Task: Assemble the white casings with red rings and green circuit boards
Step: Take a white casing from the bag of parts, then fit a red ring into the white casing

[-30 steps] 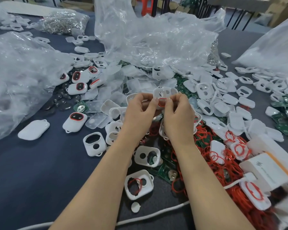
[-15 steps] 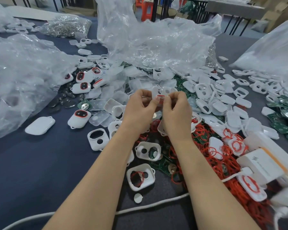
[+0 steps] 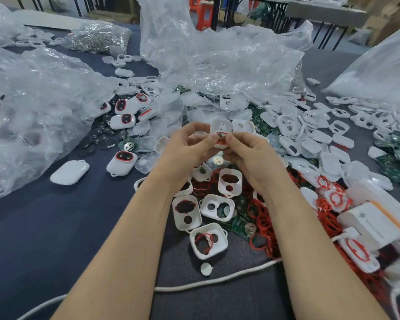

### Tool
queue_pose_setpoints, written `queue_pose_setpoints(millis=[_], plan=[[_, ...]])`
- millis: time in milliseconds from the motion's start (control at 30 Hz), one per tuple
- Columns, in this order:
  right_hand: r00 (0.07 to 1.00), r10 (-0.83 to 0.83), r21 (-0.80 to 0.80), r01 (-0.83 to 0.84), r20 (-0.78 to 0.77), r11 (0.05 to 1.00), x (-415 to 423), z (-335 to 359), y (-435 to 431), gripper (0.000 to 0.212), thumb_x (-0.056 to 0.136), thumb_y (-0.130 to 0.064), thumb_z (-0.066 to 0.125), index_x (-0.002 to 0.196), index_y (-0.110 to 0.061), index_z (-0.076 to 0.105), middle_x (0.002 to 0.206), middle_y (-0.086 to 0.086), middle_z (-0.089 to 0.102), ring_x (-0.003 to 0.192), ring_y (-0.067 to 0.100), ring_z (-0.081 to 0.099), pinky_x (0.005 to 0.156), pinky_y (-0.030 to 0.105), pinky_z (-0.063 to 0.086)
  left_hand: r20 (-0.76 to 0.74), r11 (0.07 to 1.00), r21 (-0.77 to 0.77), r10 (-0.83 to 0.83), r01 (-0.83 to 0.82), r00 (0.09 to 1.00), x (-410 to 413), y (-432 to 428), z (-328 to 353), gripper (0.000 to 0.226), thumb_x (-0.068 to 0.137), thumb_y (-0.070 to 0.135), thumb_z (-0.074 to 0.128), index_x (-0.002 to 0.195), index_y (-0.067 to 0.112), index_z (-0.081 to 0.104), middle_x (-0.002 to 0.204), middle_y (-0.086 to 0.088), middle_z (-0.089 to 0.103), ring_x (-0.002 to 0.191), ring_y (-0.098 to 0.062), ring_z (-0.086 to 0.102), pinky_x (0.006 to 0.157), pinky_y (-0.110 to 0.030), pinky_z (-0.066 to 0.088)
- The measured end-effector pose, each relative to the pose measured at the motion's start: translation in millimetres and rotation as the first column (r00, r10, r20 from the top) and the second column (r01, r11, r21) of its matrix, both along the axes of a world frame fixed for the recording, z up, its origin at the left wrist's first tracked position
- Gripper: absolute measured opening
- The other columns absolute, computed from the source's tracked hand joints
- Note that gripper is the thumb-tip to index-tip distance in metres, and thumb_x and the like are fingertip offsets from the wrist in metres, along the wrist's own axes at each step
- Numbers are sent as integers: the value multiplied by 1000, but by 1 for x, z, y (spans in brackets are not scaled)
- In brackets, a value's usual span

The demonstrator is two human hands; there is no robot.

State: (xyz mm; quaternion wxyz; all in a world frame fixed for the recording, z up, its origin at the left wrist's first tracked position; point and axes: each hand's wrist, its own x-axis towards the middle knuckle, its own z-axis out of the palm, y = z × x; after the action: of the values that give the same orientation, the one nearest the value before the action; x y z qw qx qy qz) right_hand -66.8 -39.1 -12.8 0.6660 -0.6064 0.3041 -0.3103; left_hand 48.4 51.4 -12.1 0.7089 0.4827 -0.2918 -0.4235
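Dark tabletop (image 3: 56,227), white casing (image 3: 221,127) (red-ringed)

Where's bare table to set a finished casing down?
Biggest free patch: near-left table, between the crumpled left bag, the closed white casing and the white cord. Smaller one far right, between the centre bag and right bag. Crowded: below the held casing and rightward, piled open casings, red rings, green circuit boards.
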Motion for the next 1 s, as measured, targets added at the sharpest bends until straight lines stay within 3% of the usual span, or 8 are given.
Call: queue_pose_setpoints(millis=[167,367,433,533,667,767,867,1000], plan=[[979,-152,-261,113,-133,959,4,-1,5,14,95,-15,57,97,-6,67,69,-2,63,55,-3,57,58,14,50,128,994,66,80,-89,989,-4,-5,-1,7,92,9,61,96,14,58,83,-2,73,81,-14,72,74,-21,57],[967,-193,-329,129,-169,935,4,4,5,14,93,-23,62,101,-13,68,81,0,68,61,-1,59,60,17,52,179,986,73,134,-149,975,-4,-8,-1,3,93,14,61,94,16,59,92,-5,73,82,-12,72,74,-20,56],[965,-194,-327,129,-177,936,5,9,2,9,91,-23,64,99,-18,65,84,-2,68,65,0,61,61,16,51,123,983,80,156,-166,980,-3,-9,-1,3,93,12,62,96,12,61,94,-8,73,83,-15,73,73,-20,56],[950,-242,-354,162,-196,921,8,15,-3,4,94,-20,59,93,-21,62,80,-2,67,55,-1,60,56,17,52,-28,966,115,238,-233,971,3,-8,1,6,93,13,62,98,13,60,96,-7,73,83,-14,73,76,-22,57],[889,-435,-367,360,-145,858,12,22,-12,12,97,-21,52,92,-18,63,62,-7,62,42,0,51,50,20,43,-225,968,73,252,-242,941,8,-3,7,7,95,8,58,91,14,57,94,-6,72,79,-12,71,77,-21,56],[880,-472,-318,431,-60,844,27,34,-11,17,96,-19,49,87,-18,63,57,-6,61,45,3,49,54,25,41,-219,959,40,284,-282,934,8,-1,15,16,96,7,54,84,18,54,98,-6,67,82,-10,67,84,-24,52],[923,-380,-457,311,-66,834,52,45,2,15,94,-13,50,89,-18,63,66,-6,64,52,4,52,59,25,46,-243,925,-31,362,-380,900,10,5,28,16,97,6,53,84,17,53,97,-6,66,90,-14,64,87,-25,51],[963,-170,-626,1,-209,780,90,47,36,18,90,-9,55,97,-14,70,89,0,70,77,11,62,73,17,47,-332,769,-107,570,-630,752,37,29,53,5,94,4,51,97,5,55,91,-6,66,85,-17,64,79,-25,54]])
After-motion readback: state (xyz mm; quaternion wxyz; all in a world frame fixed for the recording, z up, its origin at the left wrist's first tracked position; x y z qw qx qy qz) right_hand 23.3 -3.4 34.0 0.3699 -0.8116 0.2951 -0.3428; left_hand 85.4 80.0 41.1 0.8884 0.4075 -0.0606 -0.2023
